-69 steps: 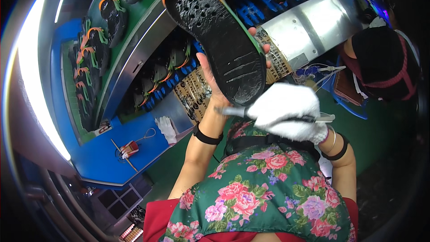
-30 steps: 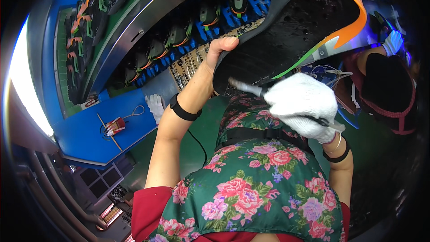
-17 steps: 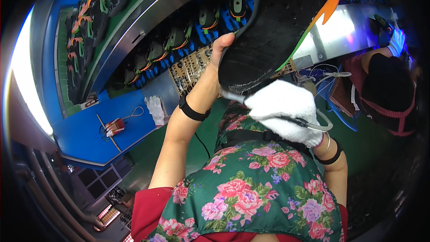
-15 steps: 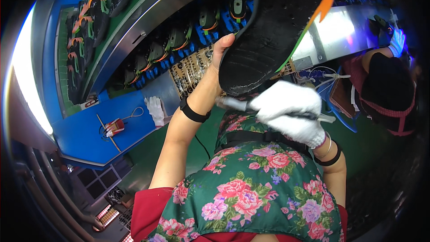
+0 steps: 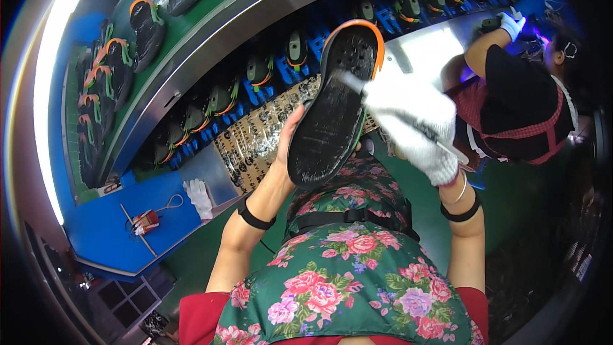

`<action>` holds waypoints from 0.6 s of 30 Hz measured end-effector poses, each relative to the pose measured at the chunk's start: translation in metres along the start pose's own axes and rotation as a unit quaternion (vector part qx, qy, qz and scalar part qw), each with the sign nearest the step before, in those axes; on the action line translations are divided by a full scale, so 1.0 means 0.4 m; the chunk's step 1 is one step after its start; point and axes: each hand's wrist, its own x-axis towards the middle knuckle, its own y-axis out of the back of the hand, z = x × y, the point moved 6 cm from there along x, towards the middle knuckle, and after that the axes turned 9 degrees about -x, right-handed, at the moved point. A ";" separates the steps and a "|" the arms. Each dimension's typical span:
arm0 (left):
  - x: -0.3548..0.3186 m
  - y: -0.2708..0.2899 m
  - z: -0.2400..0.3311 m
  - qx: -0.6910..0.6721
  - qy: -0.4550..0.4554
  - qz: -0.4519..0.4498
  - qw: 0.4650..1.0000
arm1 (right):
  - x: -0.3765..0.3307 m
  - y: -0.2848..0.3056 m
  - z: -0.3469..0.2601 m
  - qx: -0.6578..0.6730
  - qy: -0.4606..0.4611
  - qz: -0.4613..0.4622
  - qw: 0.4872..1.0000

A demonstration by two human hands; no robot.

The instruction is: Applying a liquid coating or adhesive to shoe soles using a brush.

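Note:
My bare left hand (image 5: 290, 133) grips a shoe sole (image 5: 322, 124) by its left edge, fingers wrapped beneath it. The sole is black inside, with an orange rim at its far end and green along the right side; its surface looks wet and streaked. In my right hand (image 5: 412, 118), which wears a white knitted glove, is a brush (image 5: 350, 82) with a pale handle. Its bristles are over the wide far part of the sole and appear to touch it. The glove hides the middle of the handle.
Beyond the sole runs a line of dark shoe uppers (image 5: 260, 70) on blue holders. More soles (image 5: 147, 35) lie on a green shelf at left. A blue table (image 5: 96, 223) bears a white glove (image 5: 199, 198) and a red spool-like item (image 5: 147, 222). A co-worker (image 5: 523, 99) is at the right.
The sole has come nearer and lower, so its whole inside shows. The brush has moved from beside the sole's near end up to its far part.

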 end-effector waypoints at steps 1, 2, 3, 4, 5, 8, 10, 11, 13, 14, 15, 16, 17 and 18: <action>-0.002 0.003 -0.018 -0.019 0.016 0.007 1.000 | 0.023 0.016 0.016 -0.028 0.010 0.018 0.999; -0.003 0.008 -0.032 -0.028 0.026 0.026 0.999 | 0.040 0.029 0.022 -0.044 0.026 0.039 0.998; -0.003 0.013 -0.042 -0.046 0.038 0.043 0.997 | 0.052 0.035 0.026 -0.056 0.024 0.051 0.997; 0.002 0.004 -0.045 -0.045 0.041 0.008 0.998 | 0.050 0.030 0.007 -0.076 0.062 0.033 0.995; 0.005 -0.005 -0.041 -0.046 0.037 -0.023 0.998 | 0.043 0.018 -0.014 -0.093 0.079 0.012 0.992; 0.022 0.001 -0.001 -0.175 0.005 -0.017 0.984 | -0.025 -0.034 -0.098 -0.040 0.114 -0.047 0.992; 0.034 0.027 0.027 -0.088 -0.037 0.033 0.995 | -0.070 -0.066 -0.138 0.167 0.106 -0.078 0.977; 0.042 0.020 0.035 -0.081 -0.013 -0.001 0.997 | -0.087 -0.081 -0.135 0.258 0.064 -0.116 0.957; 0.054 0.012 0.048 -0.079 0.000 -0.057 0.995 | -0.096 -0.089 -0.096 0.381 -0.028 -0.103 0.919; 0.059 0.031 0.061 -0.078 -0.043 0.001 0.996 | -0.090 -0.084 -0.080 0.305 -0.033 -0.075 0.949; 0.066 0.044 0.066 -0.107 -0.066 0.033 0.991 | -0.093 -0.084 -0.060 0.278 -0.074 -0.058 0.956; 0.074 0.035 0.071 -0.129 -0.068 0.016 0.989 | -0.089 -0.083 -0.059 0.268 -0.061 -0.070 0.959; 0.079 0.022 0.075 -0.094 -0.061 -0.005 0.994 | -0.093 -0.089 -0.054 0.238 -0.059 -0.103 0.964; 0.085 -0.001 0.076 -0.057 -0.041 -0.040 0.997 | -0.102 -0.087 -0.038 0.352 -0.124 -0.106 0.922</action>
